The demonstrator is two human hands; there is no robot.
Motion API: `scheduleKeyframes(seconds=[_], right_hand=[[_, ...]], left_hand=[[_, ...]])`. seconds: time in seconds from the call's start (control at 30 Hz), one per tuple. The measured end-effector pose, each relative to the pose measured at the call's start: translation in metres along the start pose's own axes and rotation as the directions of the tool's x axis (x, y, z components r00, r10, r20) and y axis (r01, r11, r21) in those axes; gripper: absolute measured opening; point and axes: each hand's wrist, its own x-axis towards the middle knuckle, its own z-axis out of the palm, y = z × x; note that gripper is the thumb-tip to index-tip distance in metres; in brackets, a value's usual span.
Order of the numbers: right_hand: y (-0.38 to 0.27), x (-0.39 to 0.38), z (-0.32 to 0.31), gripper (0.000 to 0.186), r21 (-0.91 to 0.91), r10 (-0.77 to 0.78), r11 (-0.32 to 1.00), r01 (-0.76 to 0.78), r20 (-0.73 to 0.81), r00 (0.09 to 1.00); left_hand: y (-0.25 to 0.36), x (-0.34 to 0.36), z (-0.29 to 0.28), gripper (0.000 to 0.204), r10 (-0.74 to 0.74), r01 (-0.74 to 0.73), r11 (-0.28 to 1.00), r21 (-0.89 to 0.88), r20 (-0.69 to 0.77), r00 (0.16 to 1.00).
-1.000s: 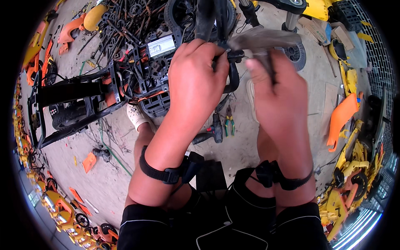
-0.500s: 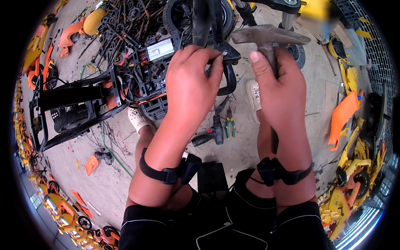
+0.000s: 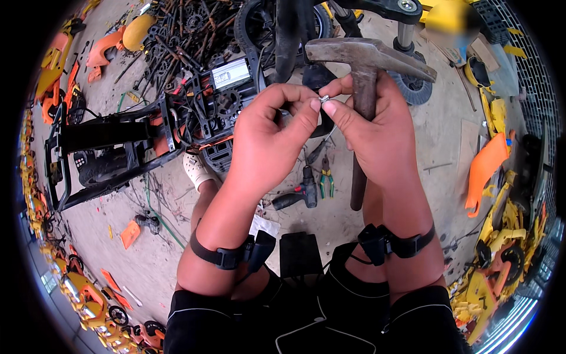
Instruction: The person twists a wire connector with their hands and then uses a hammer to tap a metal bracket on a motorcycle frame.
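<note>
Pinching a tiny silvery part between thumb and forefinger tips, both hands meet just below the hammer head in the head view. That part is too small to tell its kind; it may be a nut or a short screw. The left hand is curled, its fingertips closed on the part from the left. The right hand does two things at once: its thumb and forefinger nip the part from the right, while its palm and other fingers wrap the hammer's wooden handle, which runs down from the rusty steel head and sticks out below the hand. Each wrist carries a black strap with a small black box. Left of the hammer lies a black and orange frame with loose wires and a grey box on it, and above that a heap of dark metal rods. Behind the hammer head stands a black wheel. Below the hammer, on the concrete floor, lie a black drill and green-handled pliers, just beside each other. Right of the hammer, well apart, lie an orange plastic shell and yellow parts.
</note>
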Motion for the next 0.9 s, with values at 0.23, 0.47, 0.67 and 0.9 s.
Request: scheduleKeyframes(seconds=[0.23,0.47,0.67,0.9], right_hand=[[0.009,0.0,0.007,0.021,-0.04,-0.098,0.994,0.098,0.004,0.995],[0.002,0.001,0.009,0.016,0.034,-0.074,0.997,0.072,0.041,0.996],[0.006,0.003,0.019,0.016,0.14,-0.117,0.984,0.114,0.016,0.993],[0.005,0.0,0.024,0.016,0.144,-0.103,0.985,0.098,0.033,0.994]], left_hand=[[-0.001,-0.004,-0.006,0.015,-0.059,0.057,0.993,-0.103,-0.012,0.998],[-0.001,-0.007,-0.015,0.021,0.158,-0.156,0.985,0.075,-0.028,0.987],[0.01,-0.008,-0.021,0.02,0.337,-0.306,0.91,0.28,-0.068,0.939],[0.002,-0.008,-0.028,0.014,0.496,-0.398,0.774,0.492,-0.082,0.864]])
